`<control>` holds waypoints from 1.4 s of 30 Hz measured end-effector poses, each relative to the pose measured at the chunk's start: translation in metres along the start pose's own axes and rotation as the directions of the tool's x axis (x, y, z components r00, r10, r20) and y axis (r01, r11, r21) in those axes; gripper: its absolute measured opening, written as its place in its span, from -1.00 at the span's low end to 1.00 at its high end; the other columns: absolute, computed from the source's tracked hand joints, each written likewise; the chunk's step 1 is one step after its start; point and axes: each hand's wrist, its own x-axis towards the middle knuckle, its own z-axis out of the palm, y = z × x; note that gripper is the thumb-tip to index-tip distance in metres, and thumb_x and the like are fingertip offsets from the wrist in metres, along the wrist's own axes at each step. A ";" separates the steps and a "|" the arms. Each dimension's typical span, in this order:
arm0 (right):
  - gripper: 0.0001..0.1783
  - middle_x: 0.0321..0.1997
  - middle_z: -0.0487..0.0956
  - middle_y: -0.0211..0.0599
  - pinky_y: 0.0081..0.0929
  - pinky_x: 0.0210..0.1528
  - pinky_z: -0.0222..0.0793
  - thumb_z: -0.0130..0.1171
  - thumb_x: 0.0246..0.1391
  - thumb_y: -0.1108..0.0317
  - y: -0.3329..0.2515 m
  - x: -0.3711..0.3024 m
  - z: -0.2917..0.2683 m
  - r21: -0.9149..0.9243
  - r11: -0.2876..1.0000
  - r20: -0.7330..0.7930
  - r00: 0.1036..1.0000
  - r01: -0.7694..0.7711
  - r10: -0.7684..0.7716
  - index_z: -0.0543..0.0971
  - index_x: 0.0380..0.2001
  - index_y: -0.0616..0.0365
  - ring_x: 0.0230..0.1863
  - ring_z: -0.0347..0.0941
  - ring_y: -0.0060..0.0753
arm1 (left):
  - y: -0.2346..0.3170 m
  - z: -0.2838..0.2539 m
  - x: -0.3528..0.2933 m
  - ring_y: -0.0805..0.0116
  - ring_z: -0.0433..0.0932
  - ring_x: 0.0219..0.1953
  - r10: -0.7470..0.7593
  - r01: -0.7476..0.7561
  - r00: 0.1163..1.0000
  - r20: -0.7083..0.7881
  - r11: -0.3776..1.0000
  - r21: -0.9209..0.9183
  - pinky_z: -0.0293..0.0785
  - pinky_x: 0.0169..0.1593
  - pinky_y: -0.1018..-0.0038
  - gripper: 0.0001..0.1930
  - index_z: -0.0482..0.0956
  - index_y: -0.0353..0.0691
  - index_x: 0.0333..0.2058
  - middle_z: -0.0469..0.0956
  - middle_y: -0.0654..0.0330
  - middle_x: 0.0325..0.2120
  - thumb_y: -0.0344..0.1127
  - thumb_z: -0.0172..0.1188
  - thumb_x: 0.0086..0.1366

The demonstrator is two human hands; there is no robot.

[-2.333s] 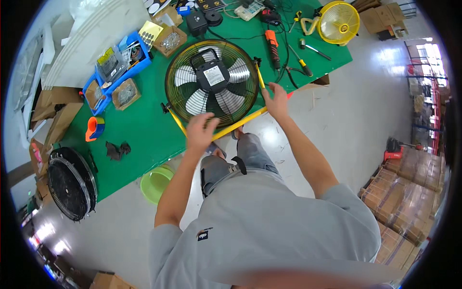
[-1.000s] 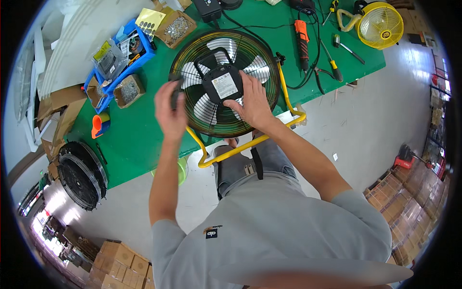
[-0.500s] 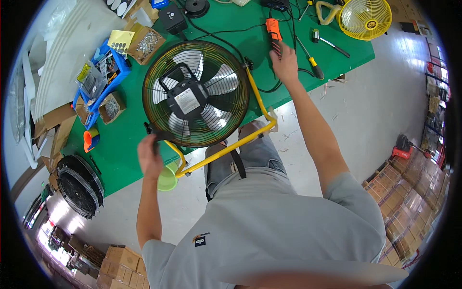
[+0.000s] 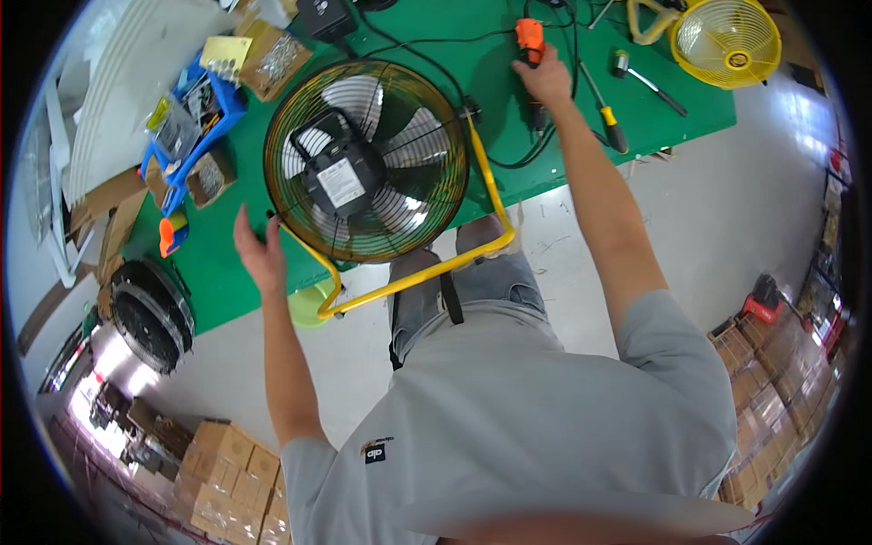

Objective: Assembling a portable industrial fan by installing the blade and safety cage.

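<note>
On the green table lies a round fan (image 4: 341, 186) with a black cage, silver blades and a black motor housing facing up. Its bent yellow tube stand (image 4: 400, 283) reaches over the near table edge. My left hand (image 4: 261, 250) is open, thumb apart from the fingers, beside the stand's left end and holding nothing. Right of the fan, my right hand (image 4: 549, 80) is closed around the middle of an orange and black electric screwdriver (image 4: 530, 38). The driver's dark tip points toward me, and its cable runs over the table.
A blue bin (image 4: 222, 136) and cardboard boxes of screws (image 4: 211, 177) stand at the left. To the right lie a yellow-handled screwdriver (image 4: 613, 132), a ratchet (image 4: 654, 86) and a yellow fan cage (image 4: 727, 45). Black fan cages (image 4: 150, 313) stand far left; a green bucket (image 4: 309, 304) is below the table.
My left hand has come away from the stand's left end and opened. My right hand has shifted its grip on the electric screwdriver, and the driver's tip now shows below it. The view has shifted slightly.
</note>
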 end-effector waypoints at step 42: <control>-0.31 -0.29 0.46 -0.25 -0.29 -0.29 0.60 0.48 0.13 0.00 -0.222 -0.292 -0.035 0.895 0.038 -0.330 0.717 0.444 -0.614 0.24 0.02 0.06 -0.39 0.52 -0.32 | 0.120 0.048 0.015 -0.09 0.32 0.28 0.365 -0.312 0.929 0.055 0.856 -0.413 0.34 0.30 0.05 0.13 0.32 -0.08 0.35 0.33 0.09 0.26 -0.28 0.64 -0.32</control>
